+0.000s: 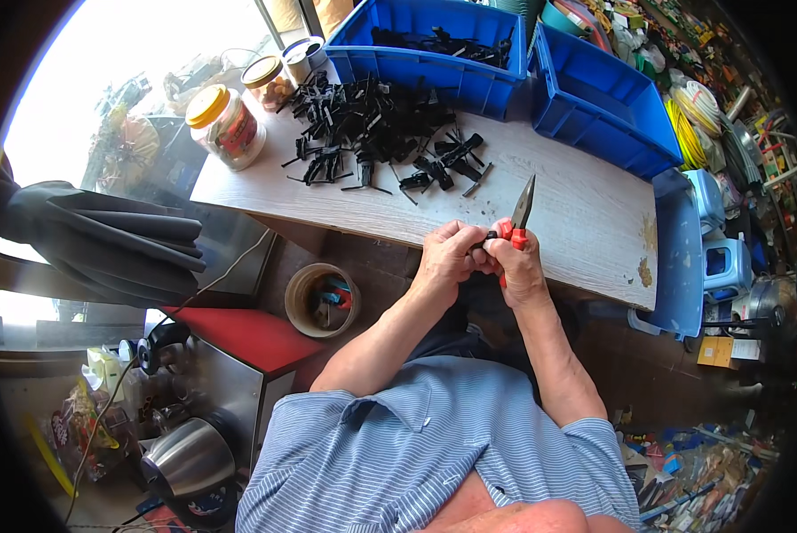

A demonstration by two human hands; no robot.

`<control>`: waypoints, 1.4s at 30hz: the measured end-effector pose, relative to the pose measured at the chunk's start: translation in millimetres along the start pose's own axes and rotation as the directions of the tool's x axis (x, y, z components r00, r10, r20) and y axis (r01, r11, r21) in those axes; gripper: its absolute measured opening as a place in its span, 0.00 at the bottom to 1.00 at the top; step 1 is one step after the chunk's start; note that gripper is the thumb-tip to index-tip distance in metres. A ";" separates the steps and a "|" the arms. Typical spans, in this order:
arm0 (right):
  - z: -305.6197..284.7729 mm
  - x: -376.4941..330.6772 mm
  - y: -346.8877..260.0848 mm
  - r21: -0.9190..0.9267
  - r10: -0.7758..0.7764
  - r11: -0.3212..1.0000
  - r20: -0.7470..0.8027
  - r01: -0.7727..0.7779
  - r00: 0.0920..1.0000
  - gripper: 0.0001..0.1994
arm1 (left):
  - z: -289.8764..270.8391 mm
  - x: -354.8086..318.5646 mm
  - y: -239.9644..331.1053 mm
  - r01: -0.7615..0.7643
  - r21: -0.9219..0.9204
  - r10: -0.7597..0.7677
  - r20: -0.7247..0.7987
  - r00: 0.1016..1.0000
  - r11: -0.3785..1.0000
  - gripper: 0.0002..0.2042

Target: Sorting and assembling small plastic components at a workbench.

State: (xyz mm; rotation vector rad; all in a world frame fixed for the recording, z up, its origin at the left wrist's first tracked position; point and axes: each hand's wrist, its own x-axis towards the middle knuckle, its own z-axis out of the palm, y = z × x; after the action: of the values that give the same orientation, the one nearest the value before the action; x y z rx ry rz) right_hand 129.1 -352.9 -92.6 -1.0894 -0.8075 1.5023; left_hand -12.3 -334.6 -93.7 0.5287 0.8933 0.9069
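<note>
My right hand [522, 271] is closed around long-nose pliers [523, 206] with red grips, their metal jaws pointing up and away from me. Beside it, my left hand [448, 256] is pinched on a small black part [487, 238], and the fingers of both hands meet there. Most of that part is hidden by my fingers. Both hands are just off the near edge of the pale wooden table [576, 200]. Beyond them lies a big heap of black plastic parts [363, 120], with a few loose black pieces [434, 171] nearer to me.
Two blue crates stand at the back; the left crate [425, 67] holds black parts, the right crate [607, 115] shows a bare bottom. Jars, one yellow-lidded [227, 129], stand at the table's left. Below are a round bucket [322, 300] and a red-topped cabinet [238, 336].
</note>
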 end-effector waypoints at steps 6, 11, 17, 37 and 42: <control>5.4 -5.4 2.6 -0.111 -0.056 0.992 -0.001 0.056 0.998 0.04 | 7.1 -2.2 -6.1 0.006 -0.033 -0.010 -0.104 0.995 0.999 0.08; 10.2 -7.3 -2.4 -0.119 -0.046 0.992 -0.022 0.043 0.999 0.05 | -0.9 -4.4 -5.0 0.034 -0.078 -0.039 -0.064 0.997 0.996 0.09; 3.3 -1.9 -1.5 0.029 -0.048 0.998 0.011 0.048 0.999 0.07 | -17.5 -17.1 -1.6 -0.253 0.184 0.228 0.147 0.962 0.950 0.16; 9.9 -6.9 -0.1 0.088 0.032 0.996 -0.132 -0.020 0.991 0.09 | -22.2 -13.6 5.3 -0.813 0.575 0.610 0.612 0.504 0.095 0.17; -1.5 -8.1 9.4 0.089 0.017 0.996 -0.159 -0.003 0.987 0.10 | -19.7 -14.7 -9.9 -0.707 0.604 0.644 0.383 0.662 0.367 0.14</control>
State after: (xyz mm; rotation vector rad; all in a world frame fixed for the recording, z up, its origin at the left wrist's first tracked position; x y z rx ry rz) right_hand 127.3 -362.9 -99.9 -1.1329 -0.6198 1.4250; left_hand -29.0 -351.6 -105.1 1.7416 0.9422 1.2518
